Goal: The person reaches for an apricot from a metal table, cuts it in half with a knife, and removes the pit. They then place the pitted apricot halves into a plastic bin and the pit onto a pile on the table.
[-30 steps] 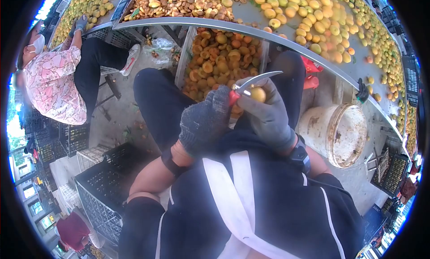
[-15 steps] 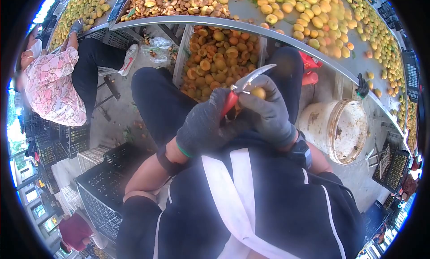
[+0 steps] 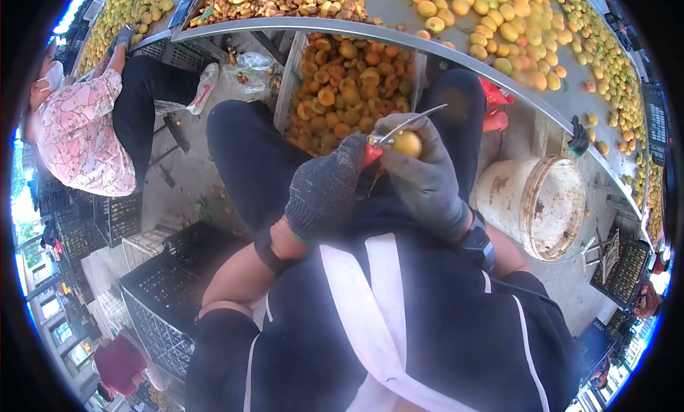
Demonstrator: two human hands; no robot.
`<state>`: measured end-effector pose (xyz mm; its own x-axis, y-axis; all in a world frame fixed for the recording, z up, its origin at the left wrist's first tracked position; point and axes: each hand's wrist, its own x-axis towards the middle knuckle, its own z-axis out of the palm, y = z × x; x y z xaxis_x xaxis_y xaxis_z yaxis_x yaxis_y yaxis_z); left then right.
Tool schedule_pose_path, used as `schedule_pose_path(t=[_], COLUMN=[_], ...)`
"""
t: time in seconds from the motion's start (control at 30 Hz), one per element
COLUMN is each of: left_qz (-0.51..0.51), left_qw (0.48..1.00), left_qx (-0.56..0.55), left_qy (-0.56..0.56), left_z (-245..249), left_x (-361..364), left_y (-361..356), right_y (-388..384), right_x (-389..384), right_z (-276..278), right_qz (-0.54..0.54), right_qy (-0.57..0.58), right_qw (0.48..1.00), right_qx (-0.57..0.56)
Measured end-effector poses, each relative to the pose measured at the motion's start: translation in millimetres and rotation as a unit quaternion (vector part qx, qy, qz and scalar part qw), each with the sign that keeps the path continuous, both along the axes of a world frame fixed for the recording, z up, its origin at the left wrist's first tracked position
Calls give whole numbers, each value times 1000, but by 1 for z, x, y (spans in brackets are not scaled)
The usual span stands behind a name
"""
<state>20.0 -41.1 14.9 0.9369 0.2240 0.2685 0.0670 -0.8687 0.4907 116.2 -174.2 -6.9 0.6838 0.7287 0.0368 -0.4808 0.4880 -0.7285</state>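
Observation:
My gloved left hand (image 3: 324, 187) is closed round the red handle of a pair of pruning shears (image 3: 372, 154). Their curved metal blade points up and right, across the face of a yellow apricot (image 3: 407, 144). That apricot sits in the fingers of my gloved right hand (image 3: 427, 180), thumb and fingertips around it. Both hands are close together above my lap. Beyond them, between my knees, a crate (image 3: 286, 91) holds many halved orange apricots (image 3: 342, 91).
A metal-edged table (image 3: 456, 54) curves ahead, bearing whole apricots (image 3: 499, 27) and a pile of brown stones (image 3: 278, 2). At right stands a stained white bucket (image 3: 506, 202); black crates (image 3: 160, 305) are at left. A person in a floral top (image 3: 82, 134) sits at the left.
The apricot has turned into fuller view in my right hand, and the blade now lies flatter across it. My left hand has shifted slightly right, hiding more of the red handle.

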Motion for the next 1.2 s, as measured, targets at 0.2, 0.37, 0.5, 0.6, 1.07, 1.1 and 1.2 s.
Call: schedule_pose_path(t=[0.2, 0.37, 0.5, 0.6, 1.07, 1.1, 1.2], left_qz=[-7, -29, -43, -55, -72, -30, -19], left_qw=[998, 997, 989, 973, 911, 846, 849], left_qx=[-32, -38, -96, -199, -405, -527, -524], left_qy=[47, 66, 107, 104, -10, 81, 63], left_z=[2, 8, -6, -17, -15, 3, 6], left_x=[-6, -8, -9, 0, 21, 19, 18], left_y=[1, 2, 5, 8, 33, 35, 37], right_y=[-6, -5, -5, -6, 10, 9, 10], right_x=[-3, -5, -4, 12, 33, 33, 32], right_z=[14, 15, 23, 20, 11, 12, 16], right_qz=[17, -8, -20, 54, 103, 102, 88], right_qy=[61, -4, -47, 14, -157, -157, -186], right_qw=[998, 998, 992, 996, 973, 973, 970], right_qx=[-4, -65, -116, -68, -135, -138, -127])
